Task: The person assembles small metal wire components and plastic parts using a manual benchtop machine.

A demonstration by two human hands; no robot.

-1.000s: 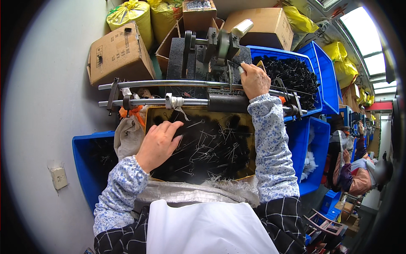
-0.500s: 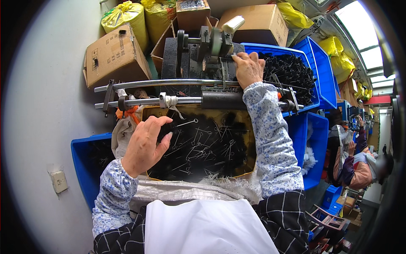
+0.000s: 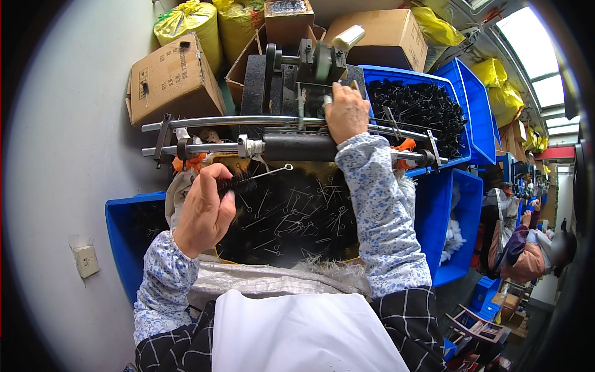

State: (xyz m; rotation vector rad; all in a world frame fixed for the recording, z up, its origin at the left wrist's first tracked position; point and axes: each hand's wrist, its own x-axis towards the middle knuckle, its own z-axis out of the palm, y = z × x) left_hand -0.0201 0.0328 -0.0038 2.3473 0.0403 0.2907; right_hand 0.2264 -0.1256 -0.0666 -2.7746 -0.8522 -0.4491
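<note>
My left hand point(image 3: 207, 211) is closed around a small black bristle brush point(image 3: 238, 181). Its bare wire stem, ending in a loop, points up and to the right. Below the brush lies a yellow tray point(image 3: 217, 253) heaped with similar black brushes with looped wire ends. Farther off, my right hand point(image 3: 347, 113) is closed on the sliding carriage point(image 3: 302, 105) of a bench machine. The fingertips are partly hidden. A thick black sleeve point(image 3: 300, 147) sits on the front metal rail below that hand. Behind the carriage stands the machine's grinding-type wheel point(image 3: 321, 62).
Right of the machine, a blue bin point(image 3: 462, 93) holds many black brushes. Other blue bins stand at left point(image 3: 124, 235) and right point(image 3: 434, 217). Cardboard boxes point(image 3: 170, 80) and yellow sacks point(image 3: 189, 28) crowd behind. A co-worker point(image 3: 524, 248) sits at far right.
My right hand has slid left, and the carriage and black sleeve have shifted left along the rails with it. My left hand has turned slightly, showing more of the brush's bristles.
</note>
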